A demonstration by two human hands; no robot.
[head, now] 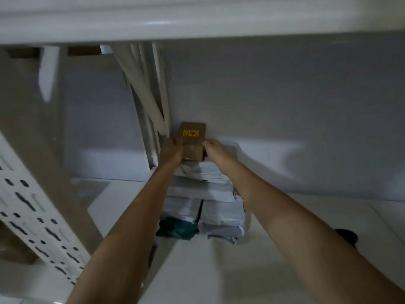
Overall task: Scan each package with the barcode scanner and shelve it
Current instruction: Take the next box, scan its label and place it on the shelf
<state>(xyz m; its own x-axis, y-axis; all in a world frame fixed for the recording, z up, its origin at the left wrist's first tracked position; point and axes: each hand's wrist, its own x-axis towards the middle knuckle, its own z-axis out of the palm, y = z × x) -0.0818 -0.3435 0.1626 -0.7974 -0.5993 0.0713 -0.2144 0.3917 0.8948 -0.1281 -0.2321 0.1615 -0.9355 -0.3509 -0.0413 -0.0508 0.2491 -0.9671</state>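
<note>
A white shelf (274, 270) fills the lower part of the view, with the pale underside of the shelf above (197, 23) running across the top and a grey wall (285, 95) behind. At the left stands a perforated white upright (32, 216) of the rack, and crossed white braces (151, 95) run down toward the back corner.

Against that back corner sits a stack of grey mailing bags (210, 194), piled several deep, with a dark green bag (175, 230) showing at the bottom front. A small dark object (348, 236) lies on the shelf near the right forearm; what it is cannot be told.

Both bare arms reach forward to the top of the stack. There a small brown cardboard box (192, 139) with a yellow sticker (190, 133) rests on the uppermost bag, close to the wall and just beside the braces.

The left hand (173, 150) grips the box's left side, fingers curled narrowly around its edge. The right hand (213, 148) presses the box's right side, fingers bent inward and closed against the cardboard. The box is held between the two hands. The picture is blurred, so single fingers cannot be told apart.
</note>
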